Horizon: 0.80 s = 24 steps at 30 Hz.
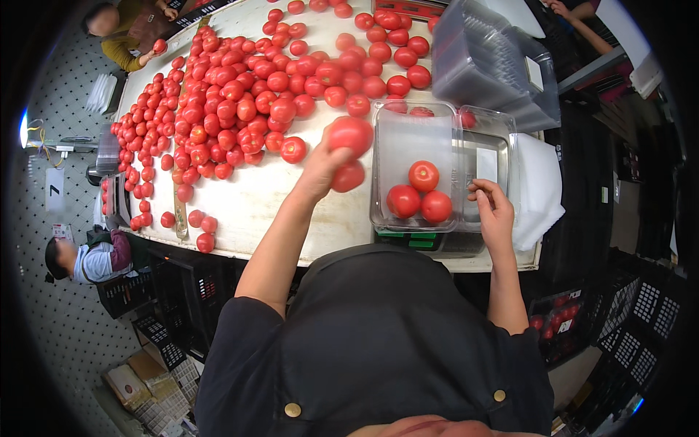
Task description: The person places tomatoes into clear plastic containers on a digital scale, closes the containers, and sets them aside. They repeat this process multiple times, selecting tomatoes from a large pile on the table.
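Observation:
My left hand (321,170) is shut on tomatoes, one red tomato (352,135) on top and another (348,176) below it, just left of a clear plastic clamshell (377,164). Three tomatoes lie together in the near part of the clamshell, among them an upper one (424,175), over a pale liner (415,139). The clamshell's hinged lid (505,117) is folded out to the right. Over the lid my right hand (494,210) holds nothing, its fingers loosely bent and apart; whether it touches the plastic I cannot tell. Beneath the clamshell shows a scale (464,243) with green keys.
A large heap of tomatoes (229,104) covers the white table (262,191) to the left. Nested clear clamshells (475,60) stand at the back right, and white liner sheets (538,191) lie right of the lid. Two people (128,38) work along the left side; another person's hands (562,11) show top right.

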Motion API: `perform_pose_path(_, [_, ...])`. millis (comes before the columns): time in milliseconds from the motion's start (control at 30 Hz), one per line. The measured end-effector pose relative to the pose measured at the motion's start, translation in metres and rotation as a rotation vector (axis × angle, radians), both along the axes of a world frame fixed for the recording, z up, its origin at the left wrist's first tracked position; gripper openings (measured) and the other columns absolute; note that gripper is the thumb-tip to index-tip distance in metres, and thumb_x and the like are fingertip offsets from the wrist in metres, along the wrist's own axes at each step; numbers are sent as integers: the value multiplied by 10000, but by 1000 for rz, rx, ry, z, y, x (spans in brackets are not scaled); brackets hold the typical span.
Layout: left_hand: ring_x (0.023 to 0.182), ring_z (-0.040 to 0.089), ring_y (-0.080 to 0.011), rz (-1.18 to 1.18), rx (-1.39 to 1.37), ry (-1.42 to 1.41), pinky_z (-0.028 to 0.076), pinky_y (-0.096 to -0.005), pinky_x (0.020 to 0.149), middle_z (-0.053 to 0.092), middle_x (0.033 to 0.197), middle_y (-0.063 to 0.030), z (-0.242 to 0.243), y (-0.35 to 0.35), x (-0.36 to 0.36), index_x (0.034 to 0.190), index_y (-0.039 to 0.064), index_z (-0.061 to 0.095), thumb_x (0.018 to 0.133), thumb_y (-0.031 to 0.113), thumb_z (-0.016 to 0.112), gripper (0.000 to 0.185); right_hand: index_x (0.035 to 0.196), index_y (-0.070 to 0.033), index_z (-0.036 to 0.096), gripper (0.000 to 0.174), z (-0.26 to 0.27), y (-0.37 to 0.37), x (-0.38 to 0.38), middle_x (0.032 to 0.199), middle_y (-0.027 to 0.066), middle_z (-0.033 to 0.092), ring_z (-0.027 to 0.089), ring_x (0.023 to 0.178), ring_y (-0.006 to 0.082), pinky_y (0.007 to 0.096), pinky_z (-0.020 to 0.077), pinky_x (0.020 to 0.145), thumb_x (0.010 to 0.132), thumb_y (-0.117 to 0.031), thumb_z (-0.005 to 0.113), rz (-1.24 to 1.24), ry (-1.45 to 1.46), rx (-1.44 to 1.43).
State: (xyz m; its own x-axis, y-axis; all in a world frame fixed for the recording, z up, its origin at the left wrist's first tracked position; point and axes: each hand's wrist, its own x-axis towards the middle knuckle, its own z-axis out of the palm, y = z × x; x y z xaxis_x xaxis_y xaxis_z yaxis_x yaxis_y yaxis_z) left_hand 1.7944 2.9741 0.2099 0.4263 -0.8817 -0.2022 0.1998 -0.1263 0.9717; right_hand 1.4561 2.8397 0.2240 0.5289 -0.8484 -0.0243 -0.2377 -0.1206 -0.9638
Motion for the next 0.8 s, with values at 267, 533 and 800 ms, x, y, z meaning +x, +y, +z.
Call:
perform_pose_path(267, [1334, 420, -423, -332, 33, -1162, 421, -499, 1071, 368, 1520, -195, 36, -78, -81, 1209, 97, 630, 724, 345, 844, 585, 1136, 22, 650, 187, 10, 5, -5, 988, 90, 705, 687, 859, 162, 293, 539, 803, 978, -34, 567, 19, -26, -92])
perform_pose_path(533, [1084, 604, -291, -218, -92, -889, 483, -387, 945, 656, 1151, -108, 9, -13, -57, 1106, 40, 676, 896, 119, 683, 225, 1150, 18, 652, 200, -7, 13, -42, 1014, 83, 695, 667, 871, 148, 282, 530, 810, 984, -39, 556, -34, -8, -23])
perform_pose_path(800, [810, 667, -171, 248, 336, -706, 529, -299, 749, 723, 896, -100, -83, 130, 22, 1026, -3, 704, 929, 111, 658, 156, 1139, 14, 662, 194, -10, 2, -44, 1006, 87, 705, 664, 855, 149, 279, 529, 800, 982, -47, 567, -34, -4, -48])
